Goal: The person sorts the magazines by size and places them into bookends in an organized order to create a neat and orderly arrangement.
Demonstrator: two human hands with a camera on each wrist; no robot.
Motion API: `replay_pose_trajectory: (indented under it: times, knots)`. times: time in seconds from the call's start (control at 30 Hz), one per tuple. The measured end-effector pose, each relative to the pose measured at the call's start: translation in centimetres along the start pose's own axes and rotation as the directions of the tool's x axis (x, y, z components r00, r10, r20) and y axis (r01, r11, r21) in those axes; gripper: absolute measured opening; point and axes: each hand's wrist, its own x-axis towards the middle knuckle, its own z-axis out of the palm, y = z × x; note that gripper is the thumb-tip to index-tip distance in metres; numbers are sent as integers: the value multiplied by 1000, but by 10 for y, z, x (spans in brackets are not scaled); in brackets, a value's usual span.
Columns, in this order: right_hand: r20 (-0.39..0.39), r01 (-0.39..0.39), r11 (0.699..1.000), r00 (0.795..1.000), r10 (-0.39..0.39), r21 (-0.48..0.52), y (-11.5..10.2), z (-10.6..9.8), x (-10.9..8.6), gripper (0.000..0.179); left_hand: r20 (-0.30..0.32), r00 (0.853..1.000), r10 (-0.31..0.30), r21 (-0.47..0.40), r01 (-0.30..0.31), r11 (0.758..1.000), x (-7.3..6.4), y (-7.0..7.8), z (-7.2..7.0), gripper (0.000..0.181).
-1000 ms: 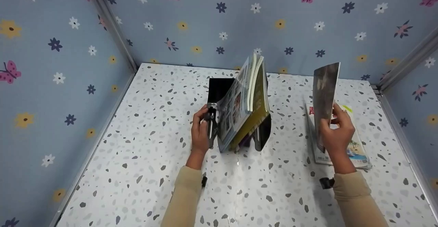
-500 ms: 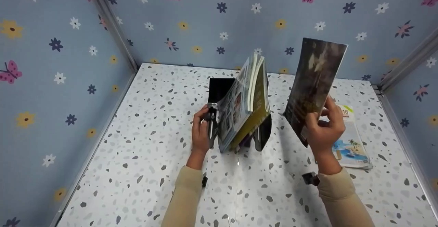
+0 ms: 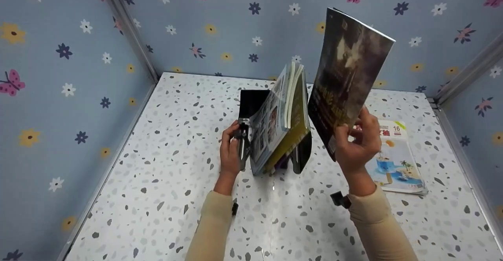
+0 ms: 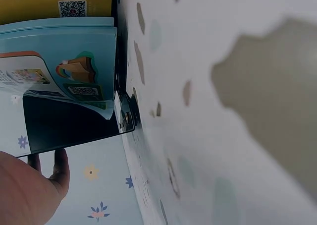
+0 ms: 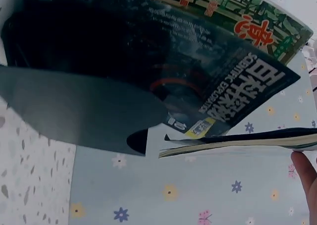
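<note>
A black book stand (image 3: 302,155) with two side panels holds several leaning magazines (image 3: 267,127) near the table's middle. My left hand (image 3: 229,151) grips the stand's left panel; in the left wrist view its fingers (image 4: 60,170) touch that black panel's edge. My right hand (image 3: 358,147) pinches a dark-covered magazine (image 3: 346,68) near its lower right corner, raised and tilted just right of the stand. In the right wrist view the held magazine (image 5: 237,141) shows edge-on, beside a dark cover (image 5: 198,81) standing behind the stand's grey-looking side panel (image 5: 74,111).
On the table's right lies a magazine with a beach scene (image 3: 401,170), possibly with others beneath it. Speckled white tabletop (image 3: 165,155) spreads around the stand. Flowered blue panels (image 3: 220,25) wall in the back and both sides.
My right hand has moved left, bringing the dark magazine from above the lying one up and over toward the stand, its cover turning more into view. The left hand and the stand stay put.
</note>
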Motion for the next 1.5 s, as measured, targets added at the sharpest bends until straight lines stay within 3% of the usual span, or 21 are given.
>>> replay_pose_trajectory:
  times: [0.47,0.8,0.9,1.13,1.5]
  knots:
    - [42,-25,998,999,27,-57,17,4,-40,46,-5,1000,13,7,-13,1000,-2,-9,-1,37]
    - [63,86,992,995,-81,-87,23,10,-62,48,1,1000,-14,19,14,1000,0,-6,-2,37]
    - [69,106,990,993,-100,-90,24,10,-67,47,3,1000,-11,9,11,1000,0,-3,-1,37]
    - [87,120,989,990,-112,-89,30,9,-76,48,7,1000,-9,33,9,999,5,26,3,36]
    - [116,128,983,987,-112,-132,36,5,-90,48,10,1000,14,4,-14,1000,5,26,4,35]
